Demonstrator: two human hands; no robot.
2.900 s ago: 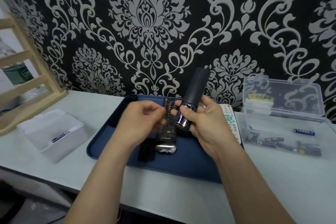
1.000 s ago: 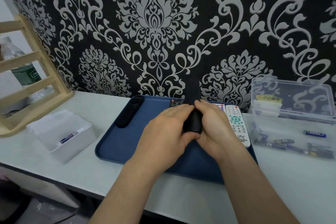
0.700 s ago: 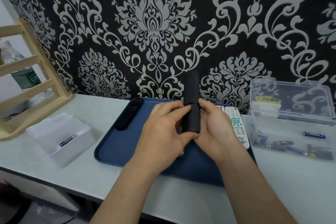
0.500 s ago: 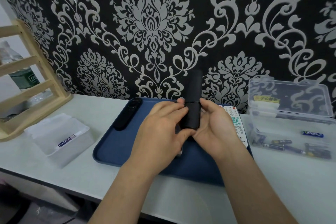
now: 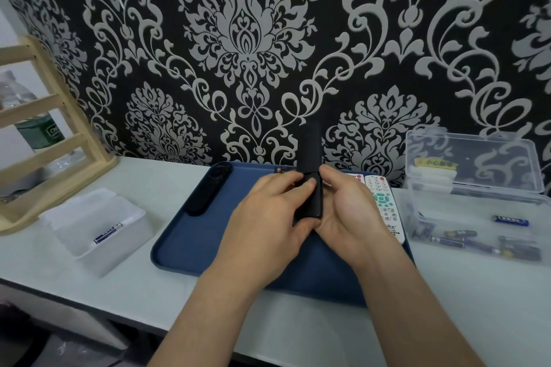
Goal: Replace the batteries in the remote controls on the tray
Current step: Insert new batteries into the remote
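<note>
A slim black remote [image 5: 310,155] stands nearly upright above the blue tray [image 5: 190,244], its back facing me. My right hand [image 5: 348,214] cradles its lower half from the right. My left hand [image 5: 268,217] grips it from the left, with fingertips on the battery cover. Another black remote [image 5: 208,192] lies at the tray's left rim. A white remote [image 5: 384,205] lies at the right rim, partly hidden by my right hand. More remotes behind my hands are mostly hidden.
A clear open box [image 5: 477,217] with several loose batteries stands right of the tray. A frosted white container [image 5: 98,226] holding one battery sits on the left. A wooden rack [image 5: 44,140] with a water bottle is at the far left. The patterned wall is close behind.
2.9 s ago the remote's battery bay was open with a battery showing. The cover now hides it, and both hands have stayed wrapped round the remote since, lifting it slightly.
</note>
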